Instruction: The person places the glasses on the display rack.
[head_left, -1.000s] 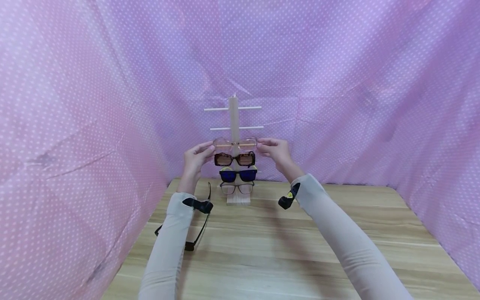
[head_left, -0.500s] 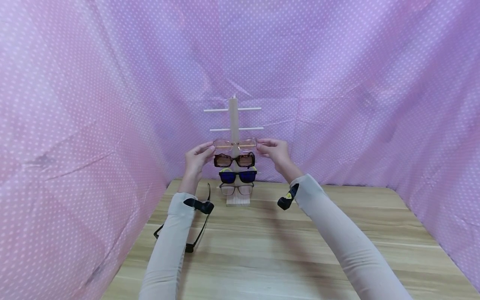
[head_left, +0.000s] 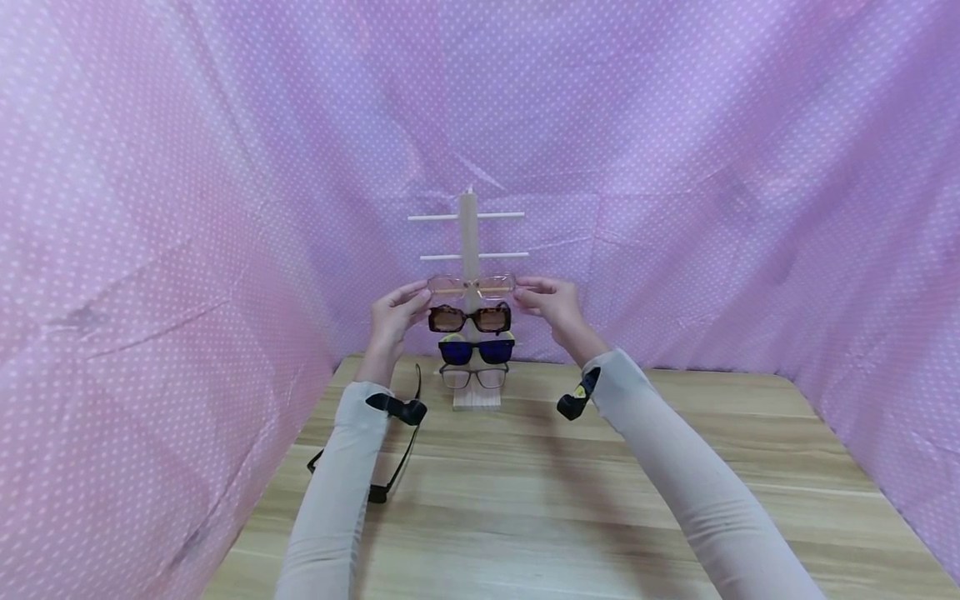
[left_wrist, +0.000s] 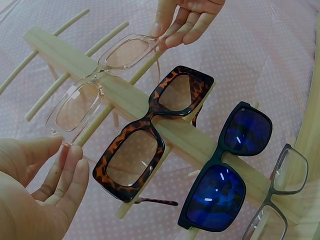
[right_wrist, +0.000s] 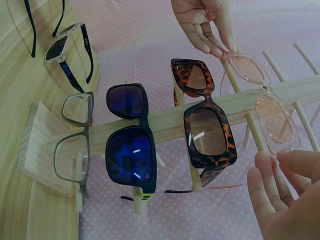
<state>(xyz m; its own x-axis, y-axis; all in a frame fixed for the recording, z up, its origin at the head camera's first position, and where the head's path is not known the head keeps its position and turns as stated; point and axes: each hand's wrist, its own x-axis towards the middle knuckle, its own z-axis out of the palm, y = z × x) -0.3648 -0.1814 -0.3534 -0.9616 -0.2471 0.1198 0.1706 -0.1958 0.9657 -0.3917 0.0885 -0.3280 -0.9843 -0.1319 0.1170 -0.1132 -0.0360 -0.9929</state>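
Note:
A pair of clear-framed glasses with pinkish lenses [head_left: 496, 287] sits across the third peg row from the top of a wooden glasses stand [head_left: 468, 233]. At the left end of the frame, my left hand [head_left: 390, 321] pinches the corner between thumb and fingers. My right hand [head_left: 557, 307] pinches the opposite corner the same way, as the right wrist view shows. Just below hang tortoiseshell sunglasses [left_wrist: 129, 157], then dark sunglasses with blue lenses [right_wrist: 131, 155]. Thin grey-framed glasses [right_wrist: 71, 155] hang lowest, close above the stand's base.
Two bare rows of white pegs [head_left: 502, 255] stick out above the clear glasses. Black-framed glasses [head_left: 378, 493] lie on the wooden table [head_left: 525, 517], partly behind my left sleeve. Dark-lensed sunglasses [right_wrist: 57, 49] appear beyond the stand. Pink dotted cloth [head_left: 675, 167] encloses the table.

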